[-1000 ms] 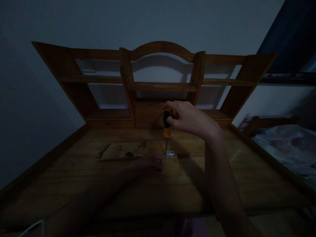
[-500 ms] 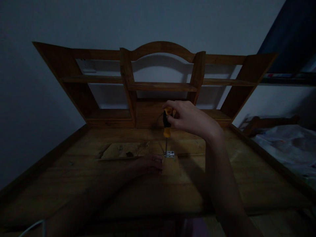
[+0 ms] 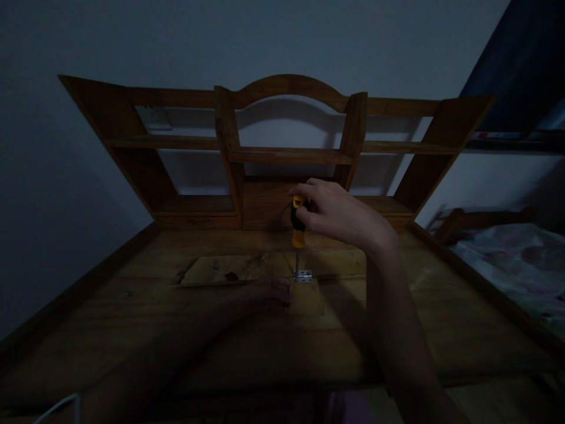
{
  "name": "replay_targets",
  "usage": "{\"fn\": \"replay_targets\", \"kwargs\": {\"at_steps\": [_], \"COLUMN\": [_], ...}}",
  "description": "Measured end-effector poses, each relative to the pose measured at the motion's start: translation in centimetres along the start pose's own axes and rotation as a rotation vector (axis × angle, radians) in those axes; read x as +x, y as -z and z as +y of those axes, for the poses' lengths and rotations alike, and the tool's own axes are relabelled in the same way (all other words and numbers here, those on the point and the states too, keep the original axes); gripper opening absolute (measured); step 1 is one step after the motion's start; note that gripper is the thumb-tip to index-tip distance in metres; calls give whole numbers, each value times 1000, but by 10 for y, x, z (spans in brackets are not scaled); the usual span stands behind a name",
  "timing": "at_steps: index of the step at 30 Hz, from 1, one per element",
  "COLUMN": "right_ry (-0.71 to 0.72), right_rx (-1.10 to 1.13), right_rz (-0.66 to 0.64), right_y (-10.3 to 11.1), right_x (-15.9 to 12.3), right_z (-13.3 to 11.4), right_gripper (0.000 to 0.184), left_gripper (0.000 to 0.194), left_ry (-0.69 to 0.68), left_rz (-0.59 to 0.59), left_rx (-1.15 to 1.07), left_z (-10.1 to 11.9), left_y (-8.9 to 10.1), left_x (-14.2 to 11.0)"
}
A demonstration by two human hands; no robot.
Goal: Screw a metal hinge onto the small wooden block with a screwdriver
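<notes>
Screwdriver turned slightly; tip indistinct at hinge

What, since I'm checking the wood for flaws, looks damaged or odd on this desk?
The board just beyond the left hand: its left end looks ragged and dark, and a dark blotch marks its near edge, unlike the plainer desk top. Too dim to tell damage from natural knots.
</notes>
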State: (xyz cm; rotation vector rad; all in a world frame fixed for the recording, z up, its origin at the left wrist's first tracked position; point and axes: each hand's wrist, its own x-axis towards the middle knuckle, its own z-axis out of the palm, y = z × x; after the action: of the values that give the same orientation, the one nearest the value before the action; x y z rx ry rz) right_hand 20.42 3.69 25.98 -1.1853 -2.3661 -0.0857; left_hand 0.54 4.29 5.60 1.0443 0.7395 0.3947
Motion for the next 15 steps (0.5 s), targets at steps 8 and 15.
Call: {"fn": "replay_targets", "kwargs": {"at_steps": [8, 15], "right_ry": [29, 21], "right_rx": [42, 44], "right_rz": [7, -18], "right_y": [-2, 1], "right_x": [0, -1], "right_z": [5, 1], "right_gripper": [33, 40], "left_gripper": [36, 35], "left_ry": [10, 10], "left_rz": [-35, -40], "left_rx": [6, 9], "left_z": [-3, -3], "left_y": [4, 5], "left_x": [3, 2]}}
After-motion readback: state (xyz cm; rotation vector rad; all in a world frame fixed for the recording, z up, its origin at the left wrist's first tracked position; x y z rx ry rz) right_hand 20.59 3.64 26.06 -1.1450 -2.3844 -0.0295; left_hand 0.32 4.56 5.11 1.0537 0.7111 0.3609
